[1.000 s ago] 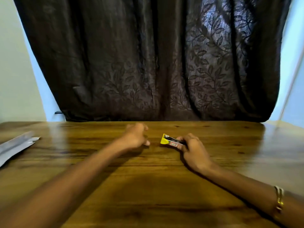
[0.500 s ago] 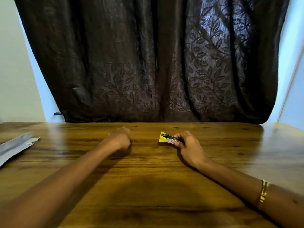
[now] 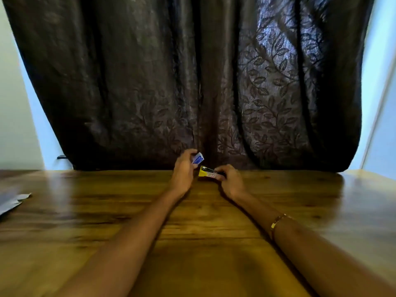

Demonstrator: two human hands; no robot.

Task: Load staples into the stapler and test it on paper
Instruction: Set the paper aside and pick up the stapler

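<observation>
Left hand (image 3: 183,170) raised a little off the wooden table (image 3: 85,221), fingers closed around a small blue staple box (image 3: 198,158), box tilted and showing past the fingertips, in front of the dark leaf-patterned curtain (image 3: 192,71). Right hand (image 3: 230,180) just beside it, fingers clamped on the rear of a small yellow stapler (image 3: 209,173), yellow nose pointing left toward the left hand, stapler at or just above the tabletop near the far edge; contact with the wood not clear. Box and stapler near each other, not touching. Gold bracelet (image 3: 277,220) on the right forearm. Sheets of paper (image 3: 12,201) lying flat at the far left edge of the table, well apart from both hands.
</observation>
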